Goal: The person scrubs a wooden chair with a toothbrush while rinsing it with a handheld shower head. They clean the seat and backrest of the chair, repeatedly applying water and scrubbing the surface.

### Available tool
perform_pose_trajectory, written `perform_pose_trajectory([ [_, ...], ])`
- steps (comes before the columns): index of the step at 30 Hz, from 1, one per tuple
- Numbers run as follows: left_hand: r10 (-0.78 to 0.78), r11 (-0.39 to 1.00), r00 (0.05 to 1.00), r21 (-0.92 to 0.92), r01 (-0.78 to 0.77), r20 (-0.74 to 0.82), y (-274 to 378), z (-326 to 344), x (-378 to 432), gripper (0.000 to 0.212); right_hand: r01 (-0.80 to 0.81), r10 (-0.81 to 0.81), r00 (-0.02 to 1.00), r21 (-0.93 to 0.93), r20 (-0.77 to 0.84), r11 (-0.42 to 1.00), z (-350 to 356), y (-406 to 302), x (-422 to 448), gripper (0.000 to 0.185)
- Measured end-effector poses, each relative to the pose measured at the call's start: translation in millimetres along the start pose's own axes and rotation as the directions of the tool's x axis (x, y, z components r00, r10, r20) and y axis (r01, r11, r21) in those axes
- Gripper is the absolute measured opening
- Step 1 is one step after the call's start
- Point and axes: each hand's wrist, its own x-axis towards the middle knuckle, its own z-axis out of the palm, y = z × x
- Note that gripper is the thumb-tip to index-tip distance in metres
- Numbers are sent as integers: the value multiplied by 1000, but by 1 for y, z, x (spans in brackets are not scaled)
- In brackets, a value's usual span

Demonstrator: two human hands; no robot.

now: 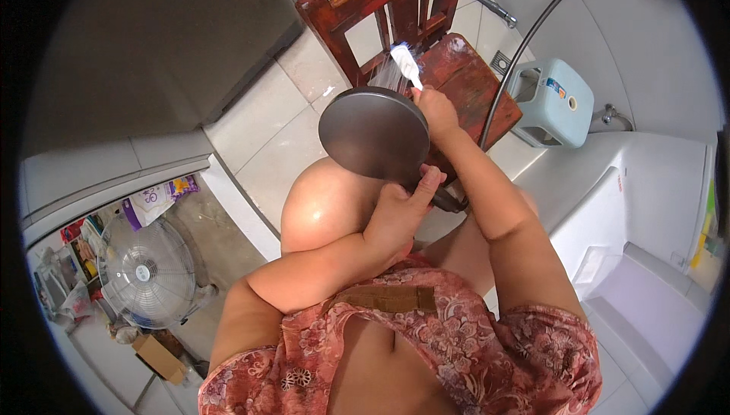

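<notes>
My left hand (402, 215) is closed around the handle of a dark round shower head (373, 133). Water sprays from its far side towards the slatted back of a red-brown wooden chair (479, 84). My right hand (438, 113) grips the handle of a white scrubbing brush (406, 62) with blue bristles. The brush is over the chair, by the joint of its back and seat; the shower head hides part of the chair. A dark hose (527, 44) arcs from the top right down behind my right forearm.
Right of the chair, a pale blue plastic stool (556, 104) lies on its side near a wall tap (609, 116) and a white basin or tub (604, 215). A raised white sill (242, 210) borders the tiled floor at left. Beyond it are a fan (145, 272) and a cardboard box (158, 358).
</notes>
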Motion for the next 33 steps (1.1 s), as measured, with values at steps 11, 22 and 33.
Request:
perform_pose_trajectory([
  [11, 0, 1000, 1000, -5, 0, -16, -5, -1, -1, 30, 53, -37, 995, 186, -89, 981, -47, -26, -8, 43],
  [22, 5, 1000, 999, 3, -5, -44, -2, 1, -1, 34, -30, 62, 989, -228, 133, 973, -75, -13, -12, 41],
  [33, 24, 1000, 1000, -19, -24, -14, 0, 1, -1, 32, -34, 48, 985, -88, 164, 996, -49, -18, -2, 45],
])
